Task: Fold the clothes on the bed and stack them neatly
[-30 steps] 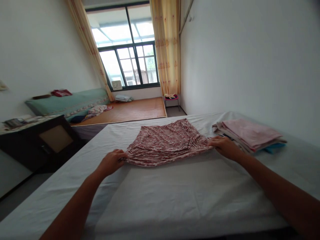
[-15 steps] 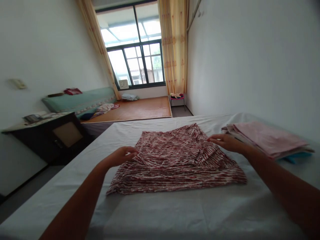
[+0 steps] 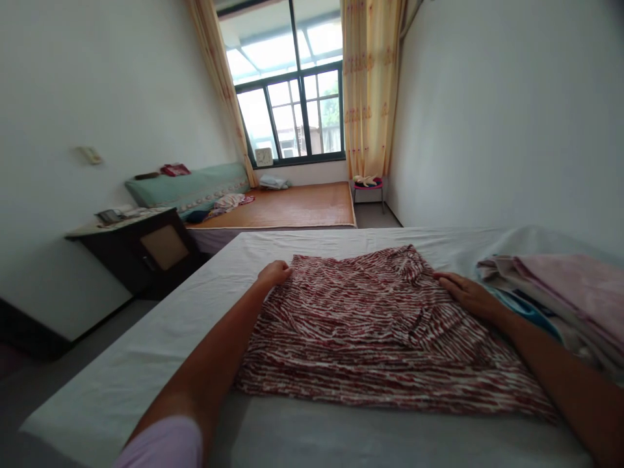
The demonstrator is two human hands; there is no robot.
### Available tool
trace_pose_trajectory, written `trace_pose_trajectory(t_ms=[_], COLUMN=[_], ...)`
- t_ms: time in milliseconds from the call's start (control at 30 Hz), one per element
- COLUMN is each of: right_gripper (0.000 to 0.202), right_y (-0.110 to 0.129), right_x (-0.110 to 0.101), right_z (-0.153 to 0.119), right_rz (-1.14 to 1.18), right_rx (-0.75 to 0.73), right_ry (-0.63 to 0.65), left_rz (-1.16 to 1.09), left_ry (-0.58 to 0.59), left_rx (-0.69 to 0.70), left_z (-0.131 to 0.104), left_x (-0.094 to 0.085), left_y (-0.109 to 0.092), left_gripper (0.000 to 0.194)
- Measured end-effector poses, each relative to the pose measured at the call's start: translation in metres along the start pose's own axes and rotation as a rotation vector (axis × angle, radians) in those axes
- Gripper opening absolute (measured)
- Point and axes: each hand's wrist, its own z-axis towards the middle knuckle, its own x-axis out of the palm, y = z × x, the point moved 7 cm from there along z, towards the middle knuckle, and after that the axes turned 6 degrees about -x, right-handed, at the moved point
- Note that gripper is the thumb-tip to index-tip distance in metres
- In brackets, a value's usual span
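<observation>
Head view: the garment point(image 3: 370, 325), a red-and-white striped piece, is lying spread on the white sheet point(image 3: 170, 318), wider at its near edge, with creases showing mostly on its right half. Left hand point(image 3: 275, 273) is touching the garment's far left corner, fingers curled; can't tell whether it's pinching fabric or just resting there. Lilac sleeve point(image 3: 160, 445) is showing on that arm, left of the garment's near edge. Right hand point(image 3: 465, 294) is resting at the garment's right edge near the far corner, fingers extended and together, not closed on anything visible; thumb is hidden. Folded pile point(image 3: 575, 286), pink on top, is sitting right of the garment, blue cloth point(image 3: 529, 315) showing on its garment side. Beyond the garment, a bed point(image 3: 307, 205) with a brown top is standing below the window point(image 3: 297, 97); dark cabinet point(image 3: 151, 250) is standing far left of the garment.
</observation>
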Motion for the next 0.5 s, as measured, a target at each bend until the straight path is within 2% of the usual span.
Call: trace_pose_trajectory(t_ms=[67, 167, 333, 400, 500], right_gripper=[0.048, 0.047, 0.043, 0.041, 0.041], right_y=[0.002, 0.01, 0.01, 0.006, 0.002], right_x=[-0.005, -0.006, -0.005, -0.006, -0.006], right_z=[-0.002, -0.001, 0.003, 0.003, 0.004], right_rz=[0.023, 0.033, 0.02, 0.008, 0.018], right_rx=[0.045, 0.025, 0.023, 0.045, 0.069], right_ry=[-0.029, -0.04, -0.084, -0.112, -0.136], left_rz=[0.025, 0.051, 0.111, 0.115, 0.079], left_ry=[-0.028, -0.053, -0.167, -0.201, -0.24], left_rx=[-0.037, -0.047, -0.191, -0.222, -0.21], left_z=[0.006, 0.012, 0.018, 0.016, 0.012], left_x=[0.002, -0.003, -0.015, -0.012, -0.004], left_y=[-0.003, -0.002, 0.033, 0.044, 0.049], left_gripper=[0.035, 0.026, 0.025, 0.027, 0.033])
